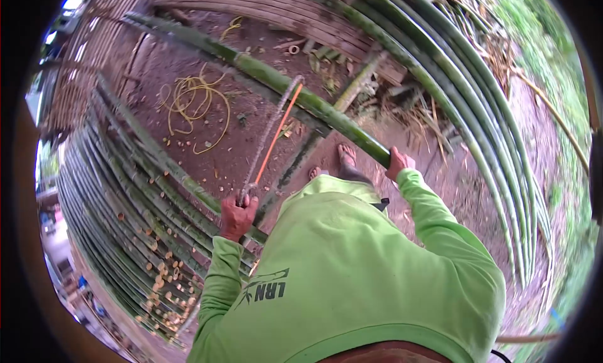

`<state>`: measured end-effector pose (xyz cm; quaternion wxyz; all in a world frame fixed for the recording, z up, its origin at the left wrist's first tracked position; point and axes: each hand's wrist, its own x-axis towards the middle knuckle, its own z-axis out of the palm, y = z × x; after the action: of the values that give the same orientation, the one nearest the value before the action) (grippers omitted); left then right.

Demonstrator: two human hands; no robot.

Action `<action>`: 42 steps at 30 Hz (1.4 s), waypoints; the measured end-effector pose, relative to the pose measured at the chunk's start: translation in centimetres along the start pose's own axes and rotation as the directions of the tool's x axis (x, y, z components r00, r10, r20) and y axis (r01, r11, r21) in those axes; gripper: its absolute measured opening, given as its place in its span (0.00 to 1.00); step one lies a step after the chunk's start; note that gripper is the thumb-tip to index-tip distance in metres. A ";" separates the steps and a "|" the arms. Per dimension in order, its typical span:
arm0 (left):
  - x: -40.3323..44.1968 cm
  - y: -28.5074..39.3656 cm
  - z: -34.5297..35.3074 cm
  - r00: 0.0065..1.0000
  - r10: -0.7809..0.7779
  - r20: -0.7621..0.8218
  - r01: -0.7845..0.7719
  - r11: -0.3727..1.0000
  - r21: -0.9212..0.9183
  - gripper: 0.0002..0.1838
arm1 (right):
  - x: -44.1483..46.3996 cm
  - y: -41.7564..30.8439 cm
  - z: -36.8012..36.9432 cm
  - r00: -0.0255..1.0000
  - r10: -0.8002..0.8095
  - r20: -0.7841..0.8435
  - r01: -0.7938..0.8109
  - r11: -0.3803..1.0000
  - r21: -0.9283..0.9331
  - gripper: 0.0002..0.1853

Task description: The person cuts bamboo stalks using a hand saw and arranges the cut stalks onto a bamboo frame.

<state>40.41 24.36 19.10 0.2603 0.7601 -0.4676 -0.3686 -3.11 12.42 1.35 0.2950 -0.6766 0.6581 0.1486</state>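
Observation:
My left hand [238,217] is closed round the handle of a bow saw [264,140], which has a grey frame and an orange blade. The saw's far end lies against a thick green bamboo pole [257,71] that runs from the upper left toward me. Near the pole's close end, my right hand [400,163] grips it, fingers wrapped over the top. Under the pole, a wooden support [361,80] crosses at an angle.
Many bamboo poles [119,206] are stacked at the left, cut ends facing me. More long green poles [465,99] lie at the right. Yellow rope [198,102] is coiled on the dirt. A slatted bamboo platform [276,8] stands at the top. My feet [345,154] are below the pole.

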 end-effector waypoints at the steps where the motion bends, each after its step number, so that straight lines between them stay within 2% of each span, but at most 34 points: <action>1: 0.0 0.2 1.0 0.999 0.008 0.043 -0.007 1.000 -0.030 0.11 | 0.2 0.1 0.2 1.000 0.010 -0.004 -0.010 1.000 0.019 0.29; 2: -0.2 0.2 1.8 0.997 0.016 0.082 -0.011 0.998 -0.056 0.11 | 0.4 0.2 0.7 1.000 0.015 -0.007 -0.015 0.999 0.039 0.30; 3: 0.0 -0.2 2.7 0.990 0.086 0.108 -0.086 0.996 -0.001 0.11 | 0.5 -0.3 0.8 1.000 0.021 -0.015 -0.020 0.998 0.063 0.30; 5: 0.7 0.3 4.9 0.979 0.089 0.182 -0.087 0.996 -0.019 0.11 | 1.0 -2.1 0.2 0.993 -0.069 -0.098 0.084 0.984 0.155 0.34; 6: 1.0 0.6 5.9 0.972 0.088 0.216 -0.084 0.996 -0.029 0.11 | 2.2 -3.3 0.4 0.992 -0.081 -0.098 0.095 0.985 0.145 0.37; 7: 1.5 0.6 7.0 0.966 0.134 0.220 -0.141 0.990 0.015 0.11 | 2.1 -6.2 -1.8 0.997 -0.059 -0.046 0.065 0.990 0.127 0.38; 8: 2.0 0.4 8.1 0.958 0.180 0.225 -0.198 0.979 0.057 0.10 | 4.5 -6.8 0.1 0.989 -0.113 -0.095 0.124 0.985 0.118 0.38; 9: 2.4 0.1 9.0 0.947 0.225 0.229 -0.253 0.962 0.098 0.10 | 4.8 -9.0 -1.6 0.995 -0.086 -0.045 0.090 0.990 0.105 0.39; 11: 2.9 -0.3 10.4 0.936 0.287 0.202 -0.316 0.940 0.130 0.09 | 6.9 -11.3 -2.0 0.998 -0.063 -0.002 0.063 0.995 0.076 0.38; 12: 3.2 -0.6 10.8 0.929 0.319 0.189 -0.347 0.927 0.144 0.09 | 7.1 -12.1 -2.4 0.995 -0.089 -0.044 0.093 0.991 0.093 0.31; 14: 4.0 -1.2 11.5 0.933 0.289 0.213 -0.323 0.935 0.146 0.09 | 7.6 -12.8 -2.4 0.997 -0.069 -0.047 0.074 0.992 0.100 0.22; 17: 5.0 -1.9 12.1 0.932 0.286 0.223 -0.315 0.943 0.107 0.09 | 7.5 -12.9 -2.2 0.996 -0.028 -0.081 0.037 0.992 0.117 0.15; 20: 5.6 -2.2 12.3 0.929 0.289 0.230 -0.320 0.940 0.113 0.08 | 7.2 -13.2 -2.4 0.996 -0.007 -0.086 0.017 0.994 0.112 0.13; 25: 4.8 -2.8 11.4 0.922 0.288 0.259 -0.334 0.929 0.157 0.08 | 7.5 -13.0 -1.3 0.993 -0.016 -0.116 0.030 0.993 0.115 0.17; 29: 2.9 -2.9 8.9 0.937 0.197 0.288 -0.235 0.966 0.105 0.07 | 7.9 -12.9 -1.3 0.991 -0.006 -0.134 0.022 0.993 0.120 0.17; 32: 5.1 -3.5 11.1 0.939 0.150 0.308 -0.186 0.978 0.091 0.06 | 7.5 -13.6 -3.3 0.998 0.037 -0.047 -0.033 0.995 0.096 0.12; 34: 8.8 -0.1 14.1 0.922 0.202 0.330 -0.238 0.969 0.072 0.05 | 7.5 -13.2 -2.1 0.990 0.028 -0.138 -0.010 0.992 0.123 0.14; 36: 10.2 1.1 15.6 0.914 0.238 0.328 -0.274 0.959 0.069 0.05 | 8.0 -12.8 -1.3 0.988 -0.009 -0.156 0.030 0.991 0.130 0.19; 38: 11.3 1.2 16.4 0.905 0.287 0.314 -0.328 0.941 0.086 0.05 | 8.1 -12.5 -1.8 0.994 0.011 -0.105 -0.002 0.996 0.089 0.22; 39: 10.7 1.8 15.5 0.914 0.246 0.324 -0.285 0.955 0.079 0.05 | 7.7 -12.6 -1.1 0.996 0.016 -0.088 -0.007 0.996 0.093 0.22; 42: 5.9 -1.3 12.1 0.901 0.252 0.353 -0.304 0.947 0.102 0.05 | 6.7 -11.3 -0.6 0.994 0.025 -0.108 -0.017 0.997 0.079 0.20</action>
<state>33.05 19.02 9.10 0.1674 0.6292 -0.6360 -0.4141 8.43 6.29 0.16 0.2833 -0.6646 0.6856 0.0890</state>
